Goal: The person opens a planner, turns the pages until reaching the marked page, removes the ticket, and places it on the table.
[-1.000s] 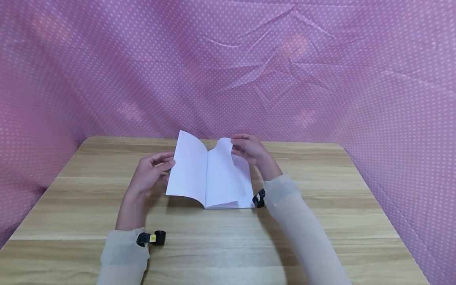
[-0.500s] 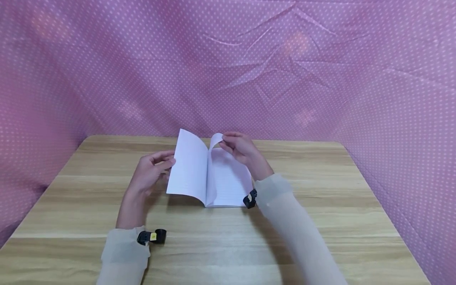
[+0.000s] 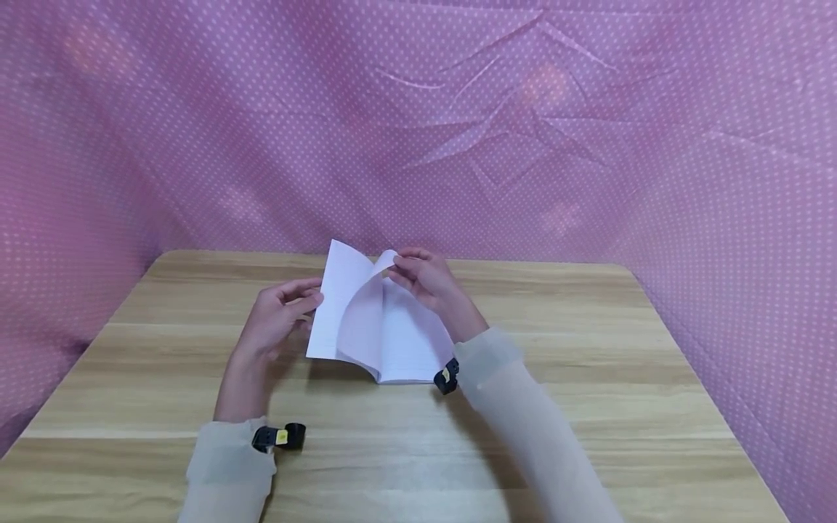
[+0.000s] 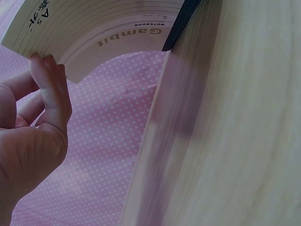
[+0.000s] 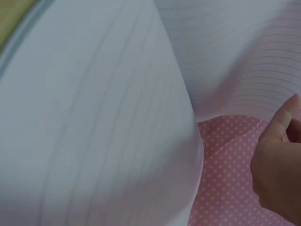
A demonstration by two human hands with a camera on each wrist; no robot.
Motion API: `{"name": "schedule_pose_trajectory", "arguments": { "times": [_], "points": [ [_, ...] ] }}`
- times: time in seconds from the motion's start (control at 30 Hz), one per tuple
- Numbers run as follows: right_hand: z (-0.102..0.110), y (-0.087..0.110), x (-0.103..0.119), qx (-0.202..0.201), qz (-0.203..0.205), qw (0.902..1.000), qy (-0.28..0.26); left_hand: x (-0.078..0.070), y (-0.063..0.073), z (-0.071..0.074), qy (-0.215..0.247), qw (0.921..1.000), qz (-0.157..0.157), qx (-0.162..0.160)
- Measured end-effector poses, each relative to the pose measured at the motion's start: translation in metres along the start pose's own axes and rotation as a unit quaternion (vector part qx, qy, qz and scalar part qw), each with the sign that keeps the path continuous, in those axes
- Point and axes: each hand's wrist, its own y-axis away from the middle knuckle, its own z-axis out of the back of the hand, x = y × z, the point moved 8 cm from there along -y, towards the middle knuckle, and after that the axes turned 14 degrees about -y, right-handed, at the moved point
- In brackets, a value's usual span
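Note:
An open notebook (image 3: pixel 417 338) with white ruled pages lies on the wooden table, its left half lifted and curved up. My left hand (image 3: pixel 277 318) holds that raised half by its outer edge, thumb over the pages. From below, the left wrist view shows the tan cover (image 4: pixel 108 35) printed "Gambit" and "NOTEBOOK", with a dark spine (image 4: pixel 182 23). My right hand (image 3: pixel 428 280) pinches the top corner of a loose leaf (image 3: pixel 360 319), which curls over from the spine and overlaps the left pages. In the right wrist view, ruled paper (image 5: pixel 94 117) fills most of the frame beside my right hand (image 5: pixel 280 162).
The pale wooden table (image 3: pixel 366 450) stretches around the notebook. A pink cloth (image 3: pixel 418 131) with white dots hangs behind it and at both sides. A small black camera (image 3: pixel 280 436) sits on the left wrist, another black camera (image 3: pixel 447 376) on the right.
My right hand has moved left, carrying the leaf from the right side up over the spine toward the left pages. The left hand keeps its place at the raised half.

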Motion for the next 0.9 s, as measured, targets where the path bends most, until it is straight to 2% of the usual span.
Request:
{"name": "schedule_pose_trajectory", "arguments": {
  "times": [0.27, 0.47, 0.6, 0.9],
  "points": [
    [-0.002, -0.001, -0.017, -0.015, 0.006, 0.9994, -0.031, -0.001, 0.001, -0.001, 0.016, 0.9999, 0.001, -0.001],
    [-0.007, -0.003, -0.027, -0.029, 0.007, 0.9960, -0.084, -0.003, 0.002, -0.002, 0.008, 1.0000, 0.002, 0.002],
    [-0.013, -0.003, -0.034, -0.029, 0.001, 0.9935, -0.110, -0.004, 0.002, -0.003, 0.010, 0.9999, -0.001, 0.005],
    [-0.022, -0.001, -0.048, -0.026, -0.002, 0.9908, -0.133, -0.006, 0.002, -0.003, 0.022, 0.9997, -0.008, 0.004]
  ]
}}
